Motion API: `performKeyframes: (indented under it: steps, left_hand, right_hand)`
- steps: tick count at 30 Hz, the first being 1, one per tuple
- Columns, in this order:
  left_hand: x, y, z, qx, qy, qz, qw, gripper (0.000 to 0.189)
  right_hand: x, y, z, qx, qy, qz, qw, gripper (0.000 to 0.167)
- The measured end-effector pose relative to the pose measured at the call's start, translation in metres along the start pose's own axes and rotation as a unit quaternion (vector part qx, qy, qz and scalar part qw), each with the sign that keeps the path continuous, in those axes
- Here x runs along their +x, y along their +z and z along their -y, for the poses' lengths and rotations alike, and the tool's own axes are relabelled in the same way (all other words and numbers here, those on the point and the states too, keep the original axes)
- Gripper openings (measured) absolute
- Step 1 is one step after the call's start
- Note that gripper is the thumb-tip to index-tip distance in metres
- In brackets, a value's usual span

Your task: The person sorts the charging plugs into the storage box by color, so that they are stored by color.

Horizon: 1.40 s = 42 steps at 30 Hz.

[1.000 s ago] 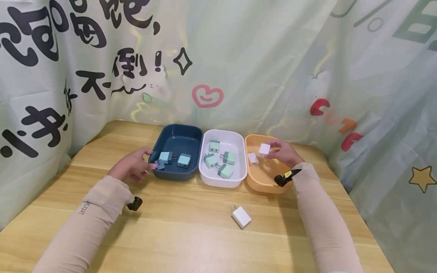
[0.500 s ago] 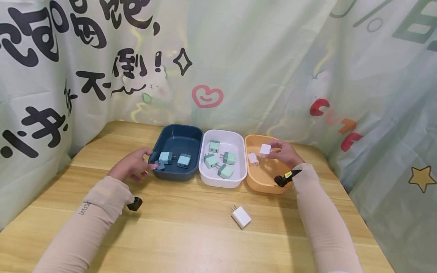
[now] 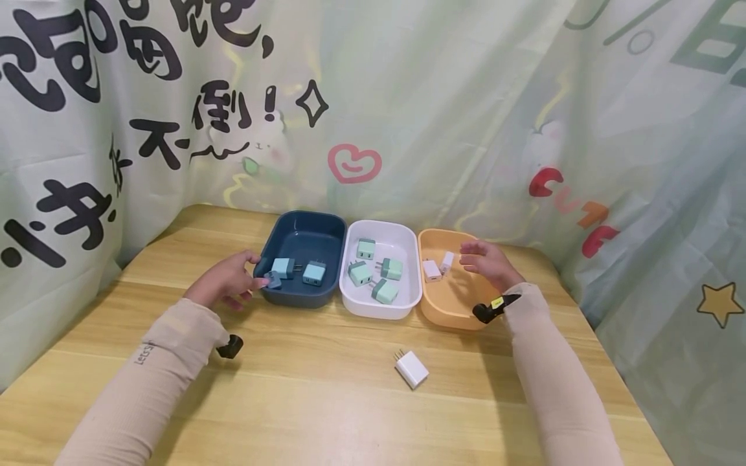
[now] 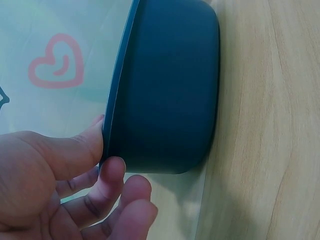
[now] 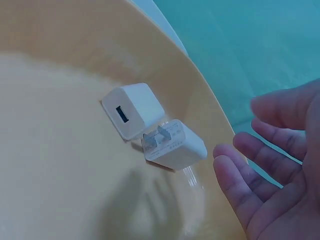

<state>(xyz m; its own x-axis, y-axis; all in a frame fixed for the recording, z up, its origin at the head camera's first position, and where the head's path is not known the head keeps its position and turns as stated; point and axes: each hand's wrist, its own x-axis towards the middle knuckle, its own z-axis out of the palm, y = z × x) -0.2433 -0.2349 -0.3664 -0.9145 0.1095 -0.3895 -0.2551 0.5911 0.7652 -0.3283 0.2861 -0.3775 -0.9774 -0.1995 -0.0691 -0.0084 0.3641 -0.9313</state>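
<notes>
My left hand pinches the rim of a dark blue bin; the left wrist view shows thumb and fingertip meeting at its edge. Inside that bin lie light blue plug-in chargers, with a darker grey-blue one partly hidden near the thumb. Over the right side of an orange bin, my right hand has its fingers apart, holding nothing. Close to its fingertips, a white charger with its prongs showing rests beside another white charger in the orange bin.
Between these two stands a white bin with several mint green chargers. One white charger lies on the wooden table in front of the bins. A printed curtain hangs behind the table.
My right hand has let go of the white charger, which now lies in the orange bin, and has drawn slightly right with fingers spread. My left hand stays at the dark blue bin.
</notes>
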Motion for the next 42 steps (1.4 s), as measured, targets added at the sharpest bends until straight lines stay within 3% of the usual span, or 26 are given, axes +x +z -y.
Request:
performKeyframes:
  steps: [17, 29, 35, 42]
  left_hand:
    - [0.000, 0.000, -0.001, 0.001, 0.000, 0.002, 1.0000, 0.065]
    - [0.001, -0.002, 0.000, 0.004, -0.004, 0.001, 1.0000, 0.063]
    - [0.002, -0.001, 0.000, 0.007, -0.008, -0.002, 0.9999, 0.064]
    - [0.001, -0.001, -0.001, 0.009, -0.007, -0.003, 0.9999, 0.065]
  right_hand:
    - [-0.035, 0.003, 0.013, 0.062, -0.018, 0.064, 0.9959, 0.053]
    - [-0.069, 0.020, 0.019, 0.075, -0.083, 0.080, 0.9905, 0.041]
    - [-0.084, 0.029, 0.019, 0.113, -0.139, 0.109, 0.9778, 0.026]
    - [-0.101, 0.041, 0.011, 0.141, -0.182, 0.151, 0.9612, 0.030]
